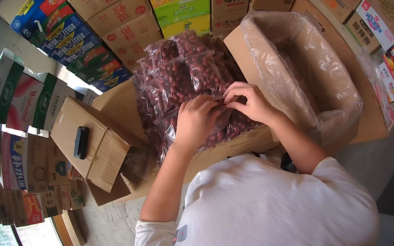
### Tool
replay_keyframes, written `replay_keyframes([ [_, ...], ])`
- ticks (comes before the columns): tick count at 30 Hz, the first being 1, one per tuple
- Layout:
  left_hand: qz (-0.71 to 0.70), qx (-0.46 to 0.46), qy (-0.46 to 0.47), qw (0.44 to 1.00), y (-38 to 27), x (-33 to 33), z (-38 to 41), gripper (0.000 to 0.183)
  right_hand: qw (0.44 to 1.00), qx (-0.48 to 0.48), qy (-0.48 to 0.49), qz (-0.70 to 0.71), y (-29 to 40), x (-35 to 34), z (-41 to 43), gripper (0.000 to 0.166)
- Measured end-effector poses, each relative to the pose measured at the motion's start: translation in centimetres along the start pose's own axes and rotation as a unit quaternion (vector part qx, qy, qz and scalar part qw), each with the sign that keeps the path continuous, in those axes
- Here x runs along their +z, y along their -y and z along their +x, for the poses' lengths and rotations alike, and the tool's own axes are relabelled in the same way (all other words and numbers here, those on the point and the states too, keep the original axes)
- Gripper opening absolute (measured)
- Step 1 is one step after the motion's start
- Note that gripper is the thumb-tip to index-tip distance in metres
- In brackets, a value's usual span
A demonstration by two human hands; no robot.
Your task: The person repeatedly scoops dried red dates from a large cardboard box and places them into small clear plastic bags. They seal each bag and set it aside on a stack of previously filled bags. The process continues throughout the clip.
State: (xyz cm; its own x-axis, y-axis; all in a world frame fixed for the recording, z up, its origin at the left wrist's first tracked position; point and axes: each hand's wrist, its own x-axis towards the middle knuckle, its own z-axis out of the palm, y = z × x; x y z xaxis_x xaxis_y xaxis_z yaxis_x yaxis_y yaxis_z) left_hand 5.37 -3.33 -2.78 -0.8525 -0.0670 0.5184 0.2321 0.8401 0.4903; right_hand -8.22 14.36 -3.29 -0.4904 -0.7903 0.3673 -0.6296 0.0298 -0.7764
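Both hands are at the top edge of a clear plastic bag of dark red dried fruit, apparently jujubes [170,125], at the near side of a pile. My left hand [196,121] has its fingers bent over that edge. Opposite it, my right hand [246,101] pinches the same edge between thumb and fingertips. The bag's middle is partly hidden under my left hand. Beyond my hands, several more filled clear bags [172,82] lie heaped on the wooden table [196,166].
Right of the pile stands an open cardboard box [247,52] with a clear plastic liner [328,66]. On the left, a tilted cardboard box [108,153] carries a dark oblong object [81,142]. Stacked cartons [120,14] line the back, with more cartons [38,165] by the window.
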Motion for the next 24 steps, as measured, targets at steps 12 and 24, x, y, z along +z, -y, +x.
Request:
replay_keyframes([
  [12, 0.019, -0.001, 0.021, 1.000, -0.4, -0.2, -0.3, 0.017, 0.997, 0.017, 0.026, -0.069, -0.1, -2.3, -0.1, 0.014],
  [24, -0.048, 0.010, -0.020, 0.999, -0.6, 1.3, 0.3, 0.013, 0.993, -0.012, -0.015, -0.113, 1.4, -2.2, 0.4, 0.016],
])
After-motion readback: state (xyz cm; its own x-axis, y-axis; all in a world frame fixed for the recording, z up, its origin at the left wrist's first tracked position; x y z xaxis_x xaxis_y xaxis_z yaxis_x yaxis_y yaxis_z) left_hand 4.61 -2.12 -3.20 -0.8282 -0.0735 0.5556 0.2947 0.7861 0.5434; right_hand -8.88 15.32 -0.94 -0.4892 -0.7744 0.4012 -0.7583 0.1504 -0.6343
